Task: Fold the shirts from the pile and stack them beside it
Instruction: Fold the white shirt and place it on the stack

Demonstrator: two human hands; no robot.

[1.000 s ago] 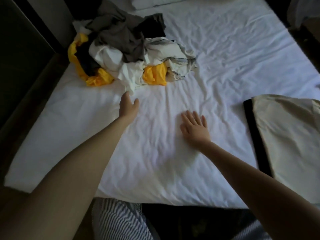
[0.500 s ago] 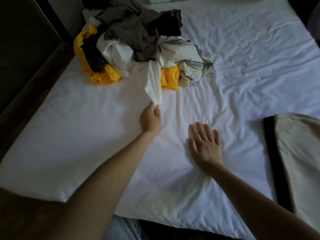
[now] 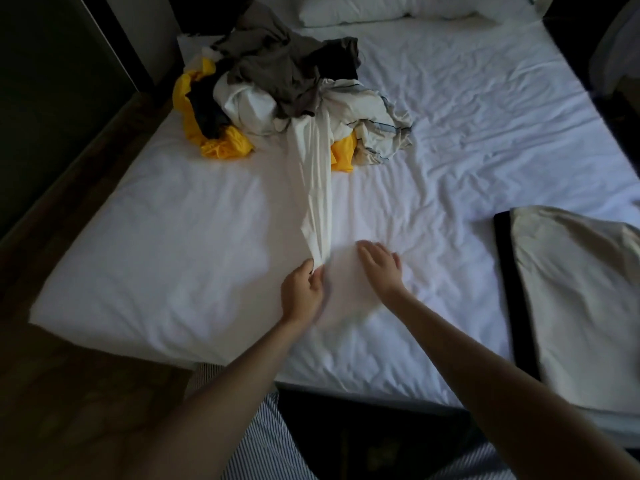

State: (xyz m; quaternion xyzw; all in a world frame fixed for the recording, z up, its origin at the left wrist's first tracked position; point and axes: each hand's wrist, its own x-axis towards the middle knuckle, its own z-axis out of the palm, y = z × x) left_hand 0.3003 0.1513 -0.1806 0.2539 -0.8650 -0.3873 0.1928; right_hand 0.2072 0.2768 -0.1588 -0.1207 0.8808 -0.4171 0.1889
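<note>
A pile of shirts (image 3: 277,81) in grey, white, yellow and black lies at the far left of the bed. A white shirt (image 3: 317,188) stretches out of the pile toward me in a long strip. My left hand (image 3: 303,292) pinches its near end just above the sheet. My right hand (image 3: 381,265) hovers beside it to the right, fingers straight, holding nothing. A folded cream shirt (image 3: 575,299) lies on a black one at the bed's right edge.
The white sheet of the bed (image 3: 173,254) is wrinkled and bare between the pile and the folded stack. White pillows (image 3: 381,8) lie at the head. A dark wooden floor (image 3: 69,393) and dark wall run along the left.
My left hand took hold of the white shirt at the pile and drew it out toward me. My right hand lifted off the sheet and shifted slightly toward the left hand.
</note>
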